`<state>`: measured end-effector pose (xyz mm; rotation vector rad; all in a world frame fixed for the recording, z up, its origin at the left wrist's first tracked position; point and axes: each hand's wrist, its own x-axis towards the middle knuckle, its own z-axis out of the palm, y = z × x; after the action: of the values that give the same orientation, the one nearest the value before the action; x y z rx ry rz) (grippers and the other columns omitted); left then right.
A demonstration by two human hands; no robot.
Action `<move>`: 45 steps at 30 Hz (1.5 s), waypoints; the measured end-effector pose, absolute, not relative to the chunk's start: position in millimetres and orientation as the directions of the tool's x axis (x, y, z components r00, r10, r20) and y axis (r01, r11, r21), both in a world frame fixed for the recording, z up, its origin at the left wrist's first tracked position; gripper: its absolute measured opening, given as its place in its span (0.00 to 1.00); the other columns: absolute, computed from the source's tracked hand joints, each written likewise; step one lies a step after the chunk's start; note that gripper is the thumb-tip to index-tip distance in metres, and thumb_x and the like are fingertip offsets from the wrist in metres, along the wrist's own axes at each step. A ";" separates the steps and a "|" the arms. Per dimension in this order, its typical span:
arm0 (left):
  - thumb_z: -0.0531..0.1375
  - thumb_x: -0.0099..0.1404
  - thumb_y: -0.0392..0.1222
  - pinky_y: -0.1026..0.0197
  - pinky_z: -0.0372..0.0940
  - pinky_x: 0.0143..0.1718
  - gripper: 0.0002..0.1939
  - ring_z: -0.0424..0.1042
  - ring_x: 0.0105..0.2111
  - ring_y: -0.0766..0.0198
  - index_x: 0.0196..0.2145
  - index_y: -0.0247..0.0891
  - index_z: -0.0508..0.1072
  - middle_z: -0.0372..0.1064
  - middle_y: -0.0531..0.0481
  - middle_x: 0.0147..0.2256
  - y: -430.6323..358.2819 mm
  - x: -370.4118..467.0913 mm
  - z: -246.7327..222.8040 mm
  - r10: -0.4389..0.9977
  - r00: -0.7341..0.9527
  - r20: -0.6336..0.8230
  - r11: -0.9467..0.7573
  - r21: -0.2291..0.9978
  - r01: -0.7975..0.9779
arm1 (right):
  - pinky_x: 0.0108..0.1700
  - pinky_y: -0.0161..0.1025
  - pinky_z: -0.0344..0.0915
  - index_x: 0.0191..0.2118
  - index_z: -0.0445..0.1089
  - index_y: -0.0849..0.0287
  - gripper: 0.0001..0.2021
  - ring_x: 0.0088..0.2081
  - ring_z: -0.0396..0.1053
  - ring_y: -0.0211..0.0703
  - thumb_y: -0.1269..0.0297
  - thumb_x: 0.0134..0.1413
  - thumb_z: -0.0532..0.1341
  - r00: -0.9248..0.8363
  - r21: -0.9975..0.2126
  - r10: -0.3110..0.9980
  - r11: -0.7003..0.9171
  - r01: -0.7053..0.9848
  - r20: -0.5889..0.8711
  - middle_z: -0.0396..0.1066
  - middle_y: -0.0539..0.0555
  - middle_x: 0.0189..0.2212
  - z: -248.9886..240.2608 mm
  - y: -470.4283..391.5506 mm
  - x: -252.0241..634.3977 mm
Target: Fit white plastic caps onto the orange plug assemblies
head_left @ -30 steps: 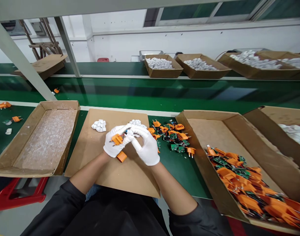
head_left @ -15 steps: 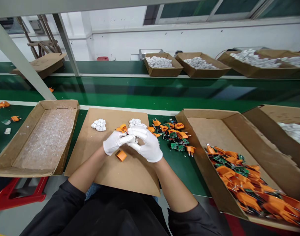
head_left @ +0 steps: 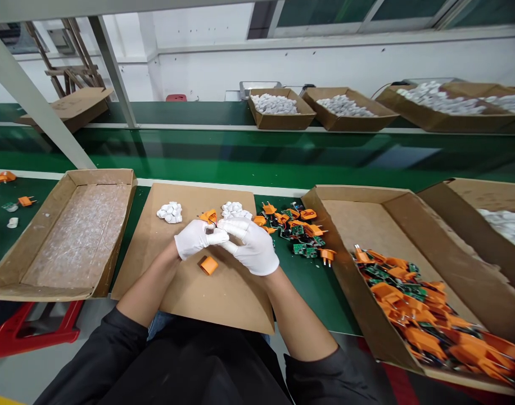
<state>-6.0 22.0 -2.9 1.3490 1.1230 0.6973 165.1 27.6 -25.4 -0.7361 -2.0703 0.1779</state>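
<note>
Both my hands wear white gloves and meet above a cardboard sheet (head_left: 224,298). My left hand (head_left: 194,238) is closed on an orange plug (head_left: 208,216), whose prongs side and wires show beyond the fingers. My right hand (head_left: 253,247) is closed too, its fingertips at the plug's wires; what they pinch is hidden. Below the hands lies an orange sleeve-like cover (head_left: 208,265). One pile of white pieces (head_left: 170,212) sits left on the sheet, another pile (head_left: 235,210) just behind my right hand.
Orange plugs with green circuit boards (head_left: 299,228) lie right of the sheet. A carton (head_left: 358,304) at the right holds many more. At the left stands a shallow carton (head_left: 76,242). Cartons of white pieces (head_left: 278,115) line the far shelf.
My left hand has shifted slightly left, and the plug has moved a little with it. My right hand stays nearly in place, its fingers drawn slightly closer together.
</note>
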 end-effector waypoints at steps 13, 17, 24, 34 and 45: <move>0.63 0.52 0.48 0.62 0.56 0.32 0.16 0.57 0.26 0.68 0.17 0.35 0.66 0.59 0.55 0.20 19.6 -2.7 -0.8 0.908 0.358 -0.219 0.225 0.974 0.025 | 0.52 0.54 0.70 0.55 0.70 0.53 0.21 0.49 0.72 0.54 0.58 0.55 0.64 -0.510 -0.557 0.668 0.740 0.378 0.541 0.74 0.58 0.49 -21.2 28.0 173.3; 0.66 0.48 0.53 0.62 0.57 0.31 0.19 0.58 0.26 0.68 0.19 0.35 0.65 0.60 0.54 0.22 19.6 0.1 -5.0 0.873 0.432 -0.224 0.285 0.955 -0.081 | 0.48 0.51 0.72 0.48 0.75 0.52 0.14 0.43 0.74 0.50 0.58 0.57 0.62 -0.446 -0.560 0.698 0.716 0.416 0.561 0.76 0.56 0.43 -23.7 27.0 169.2; 0.65 0.52 0.54 0.63 0.54 0.28 0.22 0.55 0.25 0.70 0.19 0.35 0.62 0.57 0.55 0.22 18.0 3.3 -6.8 0.863 0.459 -0.212 0.332 0.922 -0.198 | 0.50 0.54 0.70 0.54 0.71 0.53 0.22 0.47 0.72 0.54 0.54 0.54 0.64 -0.473 -0.581 0.693 0.718 0.384 0.544 0.74 0.58 0.47 -21.7 26.5 172.1; 0.64 0.53 0.57 0.64 0.57 0.27 0.21 0.61 0.24 0.71 0.25 0.33 0.71 0.62 0.54 0.23 17.3 2.8 -10.4 0.854 0.410 -0.320 0.400 0.907 -0.127 | 0.46 0.53 0.72 0.52 0.72 0.52 0.19 0.43 0.73 0.53 0.56 0.55 0.63 -0.460 -0.598 0.727 0.684 0.418 0.510 0.77 0.55 0.41 -25.1 28.6 170.3; 0.63 0.56 0.55 0.64 0.55 0.28 0.20 0.59 0.23 0.71 0.22 0.34 0.68 0.62 0.55 0.21 19.0 0.5 -11.6 0.845 0.442 -0.300 0.351 0.936 -0.036 | 0.47 0.55 0.71 0.54 0.72 0.55 0.22 0.44 0.74 0.55 0.52 0.56 0.62 -0.501 -0.614 0.720 0.684 0.394 0.480 0.76 0.59 0.42 -22.8 31.5 176.5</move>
<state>0.5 19.0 -11.6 1.0586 0.9456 0.6971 176.5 31.5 -22.8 -0.8505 -2.1480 0.5599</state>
